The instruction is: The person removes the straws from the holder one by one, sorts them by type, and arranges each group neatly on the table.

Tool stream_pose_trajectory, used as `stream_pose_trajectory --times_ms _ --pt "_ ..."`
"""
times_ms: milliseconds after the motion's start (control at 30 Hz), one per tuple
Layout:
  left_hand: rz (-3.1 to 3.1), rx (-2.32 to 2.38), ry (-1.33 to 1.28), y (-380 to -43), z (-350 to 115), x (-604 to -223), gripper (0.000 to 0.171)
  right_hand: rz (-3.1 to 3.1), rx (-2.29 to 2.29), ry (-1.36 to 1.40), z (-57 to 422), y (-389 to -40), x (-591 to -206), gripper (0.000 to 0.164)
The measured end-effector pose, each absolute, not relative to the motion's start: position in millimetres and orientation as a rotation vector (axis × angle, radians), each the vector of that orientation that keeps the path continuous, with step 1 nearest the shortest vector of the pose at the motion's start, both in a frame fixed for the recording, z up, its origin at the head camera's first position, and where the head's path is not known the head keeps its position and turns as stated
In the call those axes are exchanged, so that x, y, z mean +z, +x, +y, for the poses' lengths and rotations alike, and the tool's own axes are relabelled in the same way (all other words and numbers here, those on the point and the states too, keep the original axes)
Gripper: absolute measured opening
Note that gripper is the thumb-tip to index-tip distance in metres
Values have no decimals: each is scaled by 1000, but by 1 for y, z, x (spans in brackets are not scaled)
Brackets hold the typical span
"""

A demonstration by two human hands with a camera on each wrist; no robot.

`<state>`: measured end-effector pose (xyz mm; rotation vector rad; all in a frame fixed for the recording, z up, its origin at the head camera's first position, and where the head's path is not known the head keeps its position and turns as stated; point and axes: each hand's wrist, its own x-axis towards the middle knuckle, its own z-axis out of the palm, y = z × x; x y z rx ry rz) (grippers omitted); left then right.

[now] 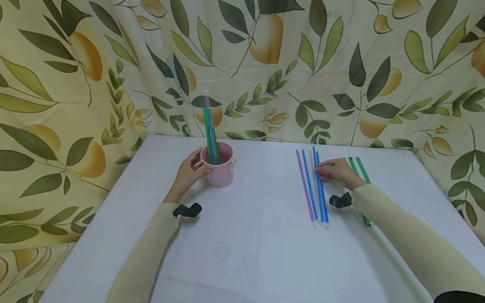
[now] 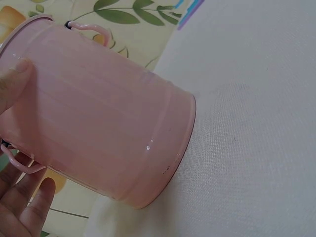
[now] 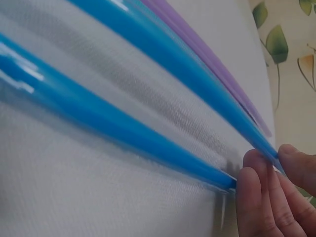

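My left hand (image 1: 188,174) grips a small pink metal bucket (image 1: 221,176) by its side, thumb on the near wall and fingers around the far side. The bucket stands upright with green and purple straws (image 1: 210,134) leaning in it. On the right, my right hand (image 1: 338,171) pinches a blue straw (image 3: 197,86) in clear wrapping between thumb and fingertips. Another blue straw (image 3: 123,133) passes right at its fingertips. Just left of the hand lie a further blue straw (image 1: 310,185) and a purple straw (image 1: 305,185).
Green straws (image 1: 354,166) lie beneath and beyond the right forearm, partly hidden by it. The table (image 1: 242,252) has a white cloth, and a leaf-and-fruit patterned curtain (image 1: 265,84) hangs along its back and left. Small handles (image 2: 91,28) stick out from the bucket's sides.
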<state>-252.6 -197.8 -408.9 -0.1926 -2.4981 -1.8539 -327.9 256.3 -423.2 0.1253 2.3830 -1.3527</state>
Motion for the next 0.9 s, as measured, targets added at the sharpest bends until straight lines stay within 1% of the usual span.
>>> stream_pose_trajectory --times_ms 600,900 --pt "-2492 -1853 -202 -253 -197 -410 75 2355 -1331 142 264 -329 -419 48" --pt "-2494 -1848 -209 -252 -197 -409 74 2392 -1310 83 265 -328 -421 54"
